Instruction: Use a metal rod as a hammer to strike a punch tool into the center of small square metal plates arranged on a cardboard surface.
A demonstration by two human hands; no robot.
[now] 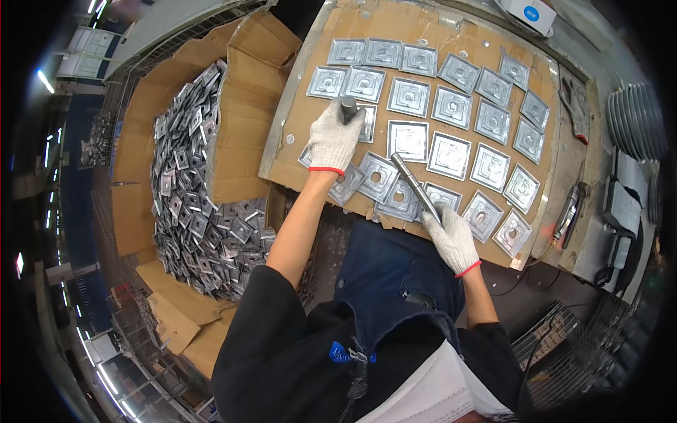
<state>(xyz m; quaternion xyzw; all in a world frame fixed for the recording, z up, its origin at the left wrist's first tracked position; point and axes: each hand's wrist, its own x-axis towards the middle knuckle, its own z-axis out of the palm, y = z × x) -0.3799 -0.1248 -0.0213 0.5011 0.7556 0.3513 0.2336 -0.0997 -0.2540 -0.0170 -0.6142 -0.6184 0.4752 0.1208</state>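
Note:
My left hand (333,141), in a white knit glove with a red cuff, is closed around a short dark grey cylinder (349,104) whose round end points up. Under and beside it lies a square silver metal plate (367,124), partly hidden by the glove. My right hand (450,238), gloved the same way, grips the lower end of a long metal rod (416,185). Its far tip slants up and left over the plates. Rows of square plates with stepped rims, such as this one (451,106), lie across the cardboard sheet (296,134); some nearer ones show a centre hole.
At the left stands a large cardboard box (247,120) heaped with small square metal parts (190,204). Along the bench's right side lie a grey glove (575,109) and a hose-fed hand tool (570,215). Beyond them are stacked round discs (637,123) and a white box (530,14).

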